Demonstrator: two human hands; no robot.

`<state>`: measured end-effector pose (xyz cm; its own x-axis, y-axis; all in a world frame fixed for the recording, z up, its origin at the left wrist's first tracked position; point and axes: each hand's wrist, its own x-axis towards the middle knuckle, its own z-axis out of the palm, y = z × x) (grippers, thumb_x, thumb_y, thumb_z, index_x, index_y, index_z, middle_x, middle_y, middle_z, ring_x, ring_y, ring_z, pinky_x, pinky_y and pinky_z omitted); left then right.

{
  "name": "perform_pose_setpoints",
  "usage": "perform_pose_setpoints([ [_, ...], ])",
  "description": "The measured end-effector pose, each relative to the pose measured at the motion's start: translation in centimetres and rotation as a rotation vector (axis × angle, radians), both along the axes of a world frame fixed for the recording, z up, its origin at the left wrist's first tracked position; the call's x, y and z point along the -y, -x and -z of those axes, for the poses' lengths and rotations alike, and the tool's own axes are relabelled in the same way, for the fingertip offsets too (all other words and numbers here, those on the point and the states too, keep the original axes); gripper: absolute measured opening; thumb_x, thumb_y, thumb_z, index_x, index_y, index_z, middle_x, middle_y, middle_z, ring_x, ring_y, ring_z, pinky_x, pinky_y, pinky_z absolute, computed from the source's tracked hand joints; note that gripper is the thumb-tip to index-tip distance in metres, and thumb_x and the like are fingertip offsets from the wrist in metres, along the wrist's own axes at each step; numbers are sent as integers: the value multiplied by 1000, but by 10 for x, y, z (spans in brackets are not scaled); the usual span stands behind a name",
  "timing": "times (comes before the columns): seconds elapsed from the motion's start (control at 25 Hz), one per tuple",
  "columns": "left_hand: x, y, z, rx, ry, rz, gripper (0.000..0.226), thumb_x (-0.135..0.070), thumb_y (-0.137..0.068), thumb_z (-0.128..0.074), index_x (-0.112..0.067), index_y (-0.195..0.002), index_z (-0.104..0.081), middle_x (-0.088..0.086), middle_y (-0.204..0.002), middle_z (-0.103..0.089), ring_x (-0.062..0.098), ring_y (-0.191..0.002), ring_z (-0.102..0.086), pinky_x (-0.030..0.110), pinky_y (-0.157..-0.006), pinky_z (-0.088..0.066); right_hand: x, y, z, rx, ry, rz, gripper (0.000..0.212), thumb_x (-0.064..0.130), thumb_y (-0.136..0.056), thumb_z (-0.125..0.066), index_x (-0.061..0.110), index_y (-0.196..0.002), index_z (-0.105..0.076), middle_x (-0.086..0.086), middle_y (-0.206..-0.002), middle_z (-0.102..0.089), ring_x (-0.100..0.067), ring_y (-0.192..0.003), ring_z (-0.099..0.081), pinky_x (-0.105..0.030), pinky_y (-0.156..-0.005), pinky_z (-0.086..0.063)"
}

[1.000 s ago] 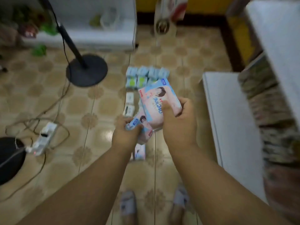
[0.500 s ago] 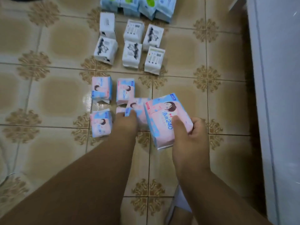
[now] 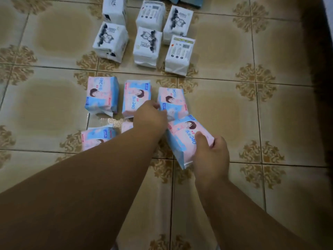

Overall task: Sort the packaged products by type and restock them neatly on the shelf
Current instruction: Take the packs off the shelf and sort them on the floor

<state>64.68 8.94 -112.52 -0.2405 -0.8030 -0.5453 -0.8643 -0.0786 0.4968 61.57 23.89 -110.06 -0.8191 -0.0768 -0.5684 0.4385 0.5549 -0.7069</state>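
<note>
Several pink and blue packs lie in rows on the tiled floor, among them one at the left [image 3: 101, 95] and one in the middle [image 3: 137, 98]. My left hand [image 3: 150, 117] reaches over them and pinches the left edge of a third pack [image 3: 173, 101], which lies on the floor. My right hand [image 3: 211, 156] grips another pink and blue pack [image 3: 185, 139], tilted just above the tiles. In the nearer row, a pack [image 3: 95, 138] is partly hidden by my left forearm.
Beyond the pink row stand several white packs [image 3: 147, 46] with black drawings. Edges of blue packs [image 3: 189, 0] show at the top of the frame. A dark shadowed strip [image 3: 317, 69] runs down the right side. Patterned tiles [image 3: 225, 109] lie bare to the right.
The view has closed in on the floor. My left hand moved forward and set its pink pack down in the far row. My right hand keeps hold of its pack, now lower.
</note>
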Motion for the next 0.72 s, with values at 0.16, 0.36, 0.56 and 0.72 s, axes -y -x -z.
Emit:
perform_pose_setpoints([
  [0.16, -5, -3, -12, -4, 151, 56, 24, -22, -94, -53, -20, -117, -57, 5, -117, -61, 25, -104, -60, 33, -82, -47, -1, -14, 29, 86, 53, -70, 15, 27, -92, -64, 14, -96, -58, 3, -84, -65, -7, -68, -60, -12, -53, -44],
  [0.36, -52, -34, -83, -106, 169, 131, 41, -2, -86, -51, -25, -119, -58, 0, -120, -55, 20, -106, -57, 37, -86, -48, 4, -8, -15, 391, -34, -294, 26, 23, -98, -56, 14, -121, -47, -1, -99, -58, -18, -83, -59, -26, -71, -47],
  [0.56, -82, -61, -224, -193, 210, 184, 42, -2, -90, -48, -29, -121, -55, -5, -122, -55, 13, -106, -55, 33, -87, -47, -10, -6, -175, 221, 22, -448, 41, 19, -95, -60, 26, -133, -45, 20, -91, -46, 2, -83, -54, -21, -78, -42],
  [0.72, -80, -60, -405, -256, 262, 239, 37, -10, -93, -54, -35, -121, -52, -18, -107, -47, -6, -89, -48, 11, -73, -36, -5, 22, -355, -190, 150, -417, 42, 24, -88, -68, 37, -124, -49, 18, -116, -54, -5, -113, -56, -31, -94, -49],
])
